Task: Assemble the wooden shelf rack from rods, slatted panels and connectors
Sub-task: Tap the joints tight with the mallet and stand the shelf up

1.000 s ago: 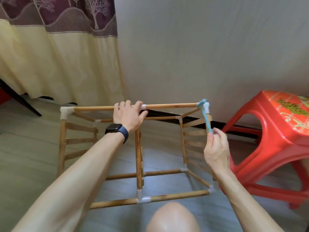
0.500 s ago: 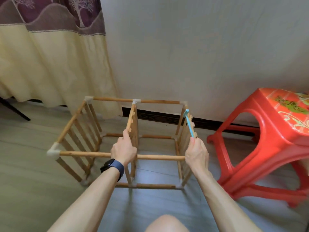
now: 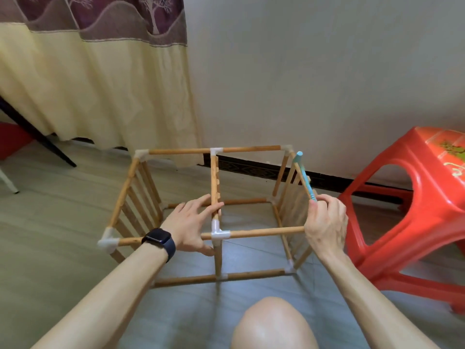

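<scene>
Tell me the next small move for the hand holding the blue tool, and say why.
Probably a light tap down on the far right corner connector. The right hand grips the blue tool by its lower end, with its head just beside that connector. The left hand lies with straight fingers against the middle rod, seemingly steadying the rack.

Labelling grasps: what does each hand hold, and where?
Right hand pinches the blue tool by its lower end. Left hand holds nothing; fingers touch the middle rod.
</scene>
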Available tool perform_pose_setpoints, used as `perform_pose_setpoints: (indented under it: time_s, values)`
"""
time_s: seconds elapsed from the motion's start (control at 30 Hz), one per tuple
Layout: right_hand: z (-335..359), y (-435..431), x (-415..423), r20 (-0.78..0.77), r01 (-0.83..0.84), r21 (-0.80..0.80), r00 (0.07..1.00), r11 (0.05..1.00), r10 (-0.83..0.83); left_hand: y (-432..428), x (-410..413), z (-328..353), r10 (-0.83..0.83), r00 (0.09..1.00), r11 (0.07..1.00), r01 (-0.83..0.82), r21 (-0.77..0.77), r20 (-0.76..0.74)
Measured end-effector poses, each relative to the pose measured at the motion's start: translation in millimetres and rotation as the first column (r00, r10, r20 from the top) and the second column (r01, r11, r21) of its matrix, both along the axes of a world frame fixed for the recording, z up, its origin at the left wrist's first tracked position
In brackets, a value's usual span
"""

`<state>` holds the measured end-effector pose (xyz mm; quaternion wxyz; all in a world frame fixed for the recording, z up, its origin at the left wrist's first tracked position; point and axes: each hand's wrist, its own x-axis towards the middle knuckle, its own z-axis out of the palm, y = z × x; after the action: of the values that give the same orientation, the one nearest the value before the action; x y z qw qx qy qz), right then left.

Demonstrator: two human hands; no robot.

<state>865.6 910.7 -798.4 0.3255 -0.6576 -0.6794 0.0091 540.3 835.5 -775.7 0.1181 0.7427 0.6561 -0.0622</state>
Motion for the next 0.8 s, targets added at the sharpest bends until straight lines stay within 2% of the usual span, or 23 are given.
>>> perform_pose_setpoints:
  time_s: [0.07,0.13,0.17,0.2,0.27,0.37,0.43,0.53,0.57,0.63,0.67,0.7,0.77,0.8]
  values:
    - [11.1,-29.8,-14.4,-0.048,-0.171,0.082,0.983,0.982,0.175,7.1,-8.2,5.2,-0.060,0.991,0.998,0.061,0.002,-0.119]
    - [22.2,-64.5,-33.7,-0.188,-0.382,-0.049,0.911,0.923,0.367,13.0,-11.6,4.8,-0.099,0.980,0.995,0.103,0.012,-0.174]
    - [23.0,-78.9,-41.6,-0.215,-0.463,-0.140,0.877,0.875,0.430,13.9,-10.4,3.6,-0.097,0.984,0.994,0.102,0.028,-0.149]
    - [19.7,-91.0,-46.8,-0.176,-0.510,-0.184,0.858,0.840,0.482,14.1,-8.4,2.1,-0.081,0.992,0.995,0.085,0.045,-0.095]
    - [12.0,-105.2,-50.8,-0.056,-0.541,-0.206,0.839,0.816,0.542,14.0,-4.9,-0.6,-0.044,0.999,0.997,0.044,0.068,0.002]
    - [10.3,-107.1,-47.3,0.012,-0.527,-0.217,0.841,0.822,0.542,14.6,-4.4,-0.7,-0.018,0.998,0.997,0.013,0.078,0.064]
    - [20.7,-107.8,-45.8,-0.038,-0.544,-0.181,0.836,0.819,0.547,14.5,-2.0,-0.9,-0.017,0.997,0.995,0.008,0.103,0.082]
    - [30.4,-110.0,-46.8,-0.107,-0.559,0.025,0.823,0.829,0.558,14.4,2.3,0.6,-0.012,0.996,0.991,0.001,0.131,0.083]
    - [33.2,-109.7,-50.3,-0.057,-0.557,-0.002,0.829,0.830,0.556,13.9,2.1,1.4,-0.001,0.996,0.991,-0.010,0.133,0.084]
    - [28.4,-110.1,-54.5,0.186,-0.523,-0.261,0.798,0.811,0.574,12.3,1.1,1.5,0.018,0.996,0.991,-0.030,0.128,0.088]
    - [22.9,-110.1,-52.0,0.257,-0.469,-0.383,0.773,0.796,0.580,11.4,1.3,1.0,0.015,0.996,0.991,-0.026,0.129,0.089]
    - [21.6,-108.8,-51.4,0.215,-0.457,-0.403,0.795,0.793,0.567,10.4,2.6,1.1,0.008,0.996,0.991,-0.020,0.130,0.092]
    - [27.2,-113.9,-52.0,-0.008,-0.536,-0.187,0.839,0.823,0.545,10.9,3.5,1.3,0.003,0.994,0.992,-0.017,0.129,0.107]
    - [29.4,-113.9,-53.2,-0.030,-0.546,-0.112,0.837,0.830,0.546,12.3,1.8,2.2,0.008,0.994,0.991,-0.023,0.133,0.110]
